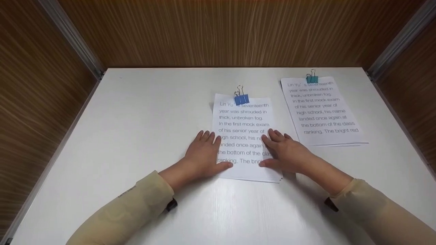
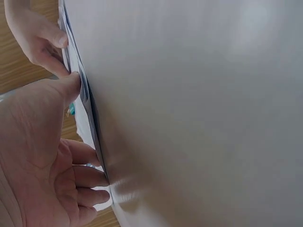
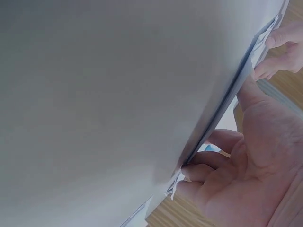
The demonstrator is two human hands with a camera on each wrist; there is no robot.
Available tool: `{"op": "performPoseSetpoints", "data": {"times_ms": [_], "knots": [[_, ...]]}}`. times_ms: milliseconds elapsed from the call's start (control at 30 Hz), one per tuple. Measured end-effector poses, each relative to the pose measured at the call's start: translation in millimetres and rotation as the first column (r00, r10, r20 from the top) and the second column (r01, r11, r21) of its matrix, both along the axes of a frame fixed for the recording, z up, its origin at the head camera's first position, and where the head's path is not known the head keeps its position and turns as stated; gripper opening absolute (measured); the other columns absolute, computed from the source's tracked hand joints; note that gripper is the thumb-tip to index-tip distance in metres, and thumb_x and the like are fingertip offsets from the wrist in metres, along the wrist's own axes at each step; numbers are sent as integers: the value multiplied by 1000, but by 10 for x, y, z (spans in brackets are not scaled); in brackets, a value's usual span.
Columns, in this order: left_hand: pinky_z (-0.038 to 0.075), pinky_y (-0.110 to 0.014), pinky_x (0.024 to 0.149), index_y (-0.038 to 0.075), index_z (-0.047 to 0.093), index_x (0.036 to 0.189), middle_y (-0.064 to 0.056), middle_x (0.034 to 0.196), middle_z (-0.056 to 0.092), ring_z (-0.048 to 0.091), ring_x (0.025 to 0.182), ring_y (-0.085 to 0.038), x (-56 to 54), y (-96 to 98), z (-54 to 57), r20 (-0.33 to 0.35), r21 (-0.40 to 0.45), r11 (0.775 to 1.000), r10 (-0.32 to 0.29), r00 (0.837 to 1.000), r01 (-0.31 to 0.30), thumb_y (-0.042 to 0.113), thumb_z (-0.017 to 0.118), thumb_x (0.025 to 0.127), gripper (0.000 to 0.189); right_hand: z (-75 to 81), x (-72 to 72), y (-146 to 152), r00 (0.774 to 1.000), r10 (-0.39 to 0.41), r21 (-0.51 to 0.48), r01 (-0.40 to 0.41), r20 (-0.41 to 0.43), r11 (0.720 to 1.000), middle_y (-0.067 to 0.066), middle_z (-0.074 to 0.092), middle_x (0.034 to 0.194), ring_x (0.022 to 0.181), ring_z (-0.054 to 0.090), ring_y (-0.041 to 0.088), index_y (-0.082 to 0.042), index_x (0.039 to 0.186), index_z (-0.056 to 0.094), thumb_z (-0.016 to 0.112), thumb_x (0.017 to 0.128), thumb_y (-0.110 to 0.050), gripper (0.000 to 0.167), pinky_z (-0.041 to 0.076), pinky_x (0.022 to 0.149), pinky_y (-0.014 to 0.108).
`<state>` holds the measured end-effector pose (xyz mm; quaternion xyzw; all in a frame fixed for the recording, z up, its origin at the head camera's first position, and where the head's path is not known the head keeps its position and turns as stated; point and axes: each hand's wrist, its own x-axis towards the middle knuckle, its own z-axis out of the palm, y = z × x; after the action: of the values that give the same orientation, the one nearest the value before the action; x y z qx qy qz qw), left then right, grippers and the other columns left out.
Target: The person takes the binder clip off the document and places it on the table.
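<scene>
A stack of printed paper sheets [image 1: 242, 131] lies in front of me, with a blue binder clip [image 1: 242, 99] at its top edge. My left hand [image 1: 203, 154] rests along the stack's left edge, thumb over the lower left corner of the page. At the opposite edge, my right hand [image 1: 289, 153] touches the paper with its fingertips, its thumb near the lower right. The left wrist view shows the left hand's thumb and fingertips against the side of the thin stack [image 2: 84, 90]. From the right wrist, the right hand's fingers [image 3: 201, 171] meet the stack's other side.
A second stack of printed sheets [image 1: 323, 112], held by a teal binder clip [image 1: 312, 79], lies at the back right. Both stacks are on a white table [image 1: 143, 112]. Wood-grain panels [image 1: 231, 34] stand behind it and at both sides.
</scene>
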<state>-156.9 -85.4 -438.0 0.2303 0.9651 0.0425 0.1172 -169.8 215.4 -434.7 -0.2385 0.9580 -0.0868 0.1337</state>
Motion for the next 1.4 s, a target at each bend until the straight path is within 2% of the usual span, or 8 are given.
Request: {"op": "performPoseSetpoints", "data": {"times_ms": [533,867,1233,1333,1400], "knots": [[16,-52,130,-6,40,160,-29,163,40,34,155,-43,324,-8,5,-17,-42,999,-17,1000,16,77,50,97,104,-21,291,-17,994,74,-28,-77,-85,997,31,36,164,152,35,49,2,158,46,78,91,-58,95,32,122,63],[20,-54,129,-7,42,158,-30,160,44,38,152,-43,487,-4,10,-48,-77,996,-44,998,41,79,46,98,105,-27,429,-12,991,86,-28,-89,-98,996,30,38,163,151,36,49,1,158,47,80,90,-57,96,32,122,62],[19,-54,129,-7,42,158,-31,160,43,37,153,-43,508,-38,50,-36,-60,997,-52,998,50,79,45,98,105,-12,467,-12,992,84,-50,-89,-97,995,31,38,163,151,36,49,1,158,47,80,90,-58,96,32,122,62],[20,-54,129,-7,42,158,-31,160,43,37,153,-43,500,-38,60,-29,-56,997,-51,998,49,79,46,98,105,11,447,2,995,67,-80,-73,-76,994,30,39,163,150,38,51,0,157,49,80,89,-59,95,32,122,62],[20,-53,129,-7,43,158,-31,160,43,37,153,-43,495,-37,65,-23,-48,998,-50,998,49,79,46,98,105,41,405,23,997,45,-121,-53,-64,991,28,44,160,146,43,50,-3,156,52,81,89,-58,91,37,119,62]]}}
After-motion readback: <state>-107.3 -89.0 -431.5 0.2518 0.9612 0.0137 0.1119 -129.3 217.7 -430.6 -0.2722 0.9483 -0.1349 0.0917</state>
